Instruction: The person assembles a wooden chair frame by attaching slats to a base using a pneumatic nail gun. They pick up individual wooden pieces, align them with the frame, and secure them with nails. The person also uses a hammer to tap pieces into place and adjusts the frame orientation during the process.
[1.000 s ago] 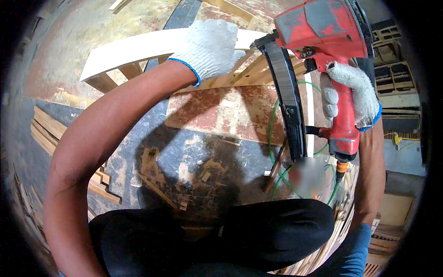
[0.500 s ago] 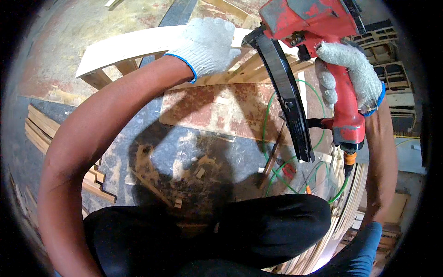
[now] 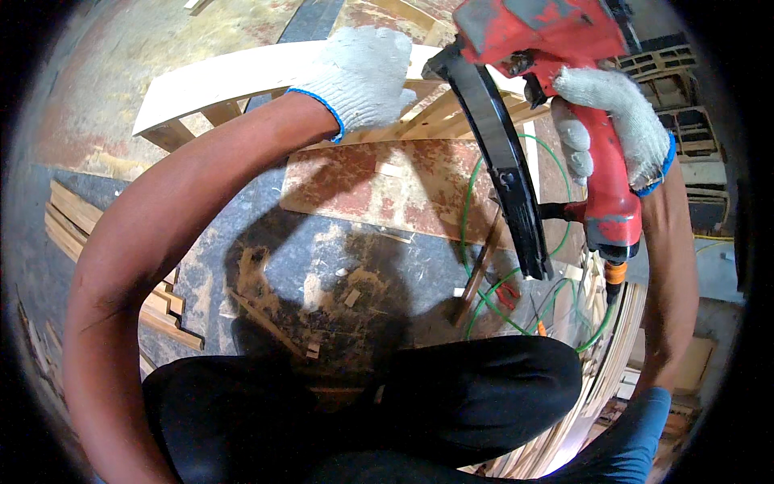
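My right hand [image 3: 621, 117], in a white knit glove with a blue cuff, is wrapped around the handle of a red nail gun [image 3: 609, 181]. The gun's long black magazine [image 3: 504, 161] slants down toward me, and its head is over the right end of a curved white board [image 3: 218, 77]. That board covers a slatted wooden frame [image 3: 435, 117] lying across the floor ahead. My gloved left hand [image 3: 359, 81] grips the board near its middle, its fingertips partly hidden at the far edge. Where the gun's nose meets the board cannot be made out.
A green air hose [image 3: 466, 234] runs from the gun's orange-collared fitting and loops on the floor. Near it lie a wooden-handled tool [image 3: 481, 270] and red-handled pliers [image 3: 506, 297]. Cut timber strips [image 3: 74, 211] lie left; long strips [image 3: 609, 347] are stacked right. Sawdust and offcuts litter the floor.
The nail gun has shifted very slightly to the right in my right hand. My left hand stays on the white board, almost unmoved.
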The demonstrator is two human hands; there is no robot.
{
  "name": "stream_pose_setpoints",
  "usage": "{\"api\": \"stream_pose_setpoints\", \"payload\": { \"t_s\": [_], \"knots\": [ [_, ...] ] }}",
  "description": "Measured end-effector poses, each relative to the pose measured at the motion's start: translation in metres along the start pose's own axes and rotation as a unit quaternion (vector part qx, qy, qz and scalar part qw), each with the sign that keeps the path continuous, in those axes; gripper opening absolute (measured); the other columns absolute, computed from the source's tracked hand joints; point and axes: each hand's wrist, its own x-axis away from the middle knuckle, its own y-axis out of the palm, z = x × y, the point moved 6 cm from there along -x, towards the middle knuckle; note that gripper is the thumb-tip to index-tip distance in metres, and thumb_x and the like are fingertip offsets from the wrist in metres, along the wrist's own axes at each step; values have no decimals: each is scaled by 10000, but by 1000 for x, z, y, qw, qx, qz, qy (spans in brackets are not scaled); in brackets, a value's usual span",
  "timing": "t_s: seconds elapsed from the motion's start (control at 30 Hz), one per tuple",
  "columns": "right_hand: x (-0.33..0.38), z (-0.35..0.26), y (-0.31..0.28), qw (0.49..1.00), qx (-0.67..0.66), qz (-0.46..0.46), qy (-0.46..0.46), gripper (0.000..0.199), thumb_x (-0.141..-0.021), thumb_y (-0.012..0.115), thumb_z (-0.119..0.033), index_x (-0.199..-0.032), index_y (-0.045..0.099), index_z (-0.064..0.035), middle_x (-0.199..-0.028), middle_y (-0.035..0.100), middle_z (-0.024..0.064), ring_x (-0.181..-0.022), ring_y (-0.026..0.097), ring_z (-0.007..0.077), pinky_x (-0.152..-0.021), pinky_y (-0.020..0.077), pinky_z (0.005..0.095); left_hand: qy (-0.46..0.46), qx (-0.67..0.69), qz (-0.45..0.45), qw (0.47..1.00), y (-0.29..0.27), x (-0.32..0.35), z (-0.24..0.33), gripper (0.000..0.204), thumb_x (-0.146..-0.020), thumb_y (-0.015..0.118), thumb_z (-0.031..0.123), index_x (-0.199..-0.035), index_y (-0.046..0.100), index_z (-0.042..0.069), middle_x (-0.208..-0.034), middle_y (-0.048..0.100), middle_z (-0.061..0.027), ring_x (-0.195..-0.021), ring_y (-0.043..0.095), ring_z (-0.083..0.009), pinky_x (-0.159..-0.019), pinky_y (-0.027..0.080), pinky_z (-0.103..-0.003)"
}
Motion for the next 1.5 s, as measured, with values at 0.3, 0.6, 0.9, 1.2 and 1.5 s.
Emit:
{"api": "stream_pose_setpoints", "payload": {
  "t_s": [0.3,0.6,0.9,1.2,1.5],
  "knots": [
    [32,67,-16,990,-132,32,40,280,-864,734,-306,-855,632,-45,-605,610,80,-441,588,196,-408,513,351,5,8,-31,999,5,4,-8,377,-892,686,357,-1050,574,33,-955,661,-201,-926,662,-388,-793,530,-487],
    [96,204,-18,981,-165,70,80,224,-808,759,-188,-967,703,-40,-737,684,51,-601,636,154,-570,514,299,13,-18,-51,998,-22,22,-30,579,-915,665,402,-1323,510,22,-1174,625,-253,-1069,615,-424,-911,497,-494],
    [73,256,3,988,-116,72,67,74,-784,643,-71,-797,633,1,-601,613,103,-430,568,211,-415,460,340,-46,-45,-106,992,1,-13,5,764,-941,571,577,-1417,463,-11,-1339,573,-268,-1228,562,-427,-1029,460,-484],
    [60,241,-2,986,-120,-33,107,151,-823,700,-182,-860,712,-35,-780,699,94,-719,693,174,-603,546,342,-80,-46,-112,989,3,-22,3,607,-935,571,581,-1123,600,4,-1043,671,-250,-975,654,-440,-837,512,-520],
    [45,185,-27,986,-153,64,26,318,-816,771,-189,-1060,682,-4,-897,698,46,-805,662,149,-801,537,319,-55,-78,-77,992,-2,-19,12,541,-947,564,535,-1006,608,-1,-915,682,-247,-853,684,-417,-761,535,-518]
  ]
}}
